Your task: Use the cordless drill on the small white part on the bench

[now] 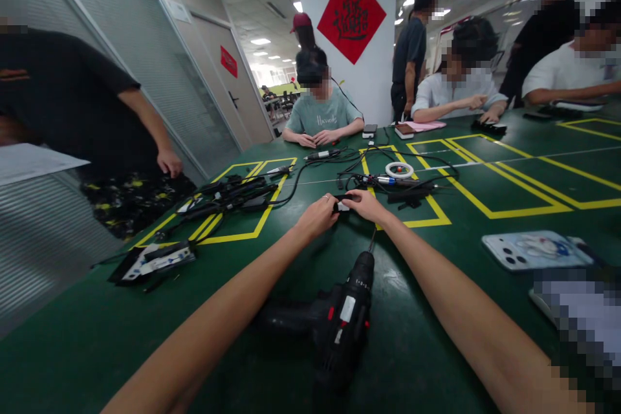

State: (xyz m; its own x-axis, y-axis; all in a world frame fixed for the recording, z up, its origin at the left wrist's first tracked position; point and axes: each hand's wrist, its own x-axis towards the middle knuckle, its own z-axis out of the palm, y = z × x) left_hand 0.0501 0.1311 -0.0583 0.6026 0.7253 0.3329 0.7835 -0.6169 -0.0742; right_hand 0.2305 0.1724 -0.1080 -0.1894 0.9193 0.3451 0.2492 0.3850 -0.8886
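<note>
Both arms reach forward over the green table (417, 330). Between my hands is a small black piece with a white label (343, 206); its exact kind is too small to make out. My left hand (317, 217), a ring on one finger, grips its left end. On its right end the fingers of my right hand (366, 206) are closed. A black cordless drill (343, 317) lies between my forearms, its long thin bit pointing away toward my right wrist. Part of the drill's grip is behind my left forearm.
Black cables and tools (233, 197) are heaped on the left, near a black-and-white packet (150, 262). Beyond my hands lie a white tape roll (399, 170) and more cables. A phone (528, 250) is at right. Several people sit opposite; one person (72, 90) stands left.
</note>
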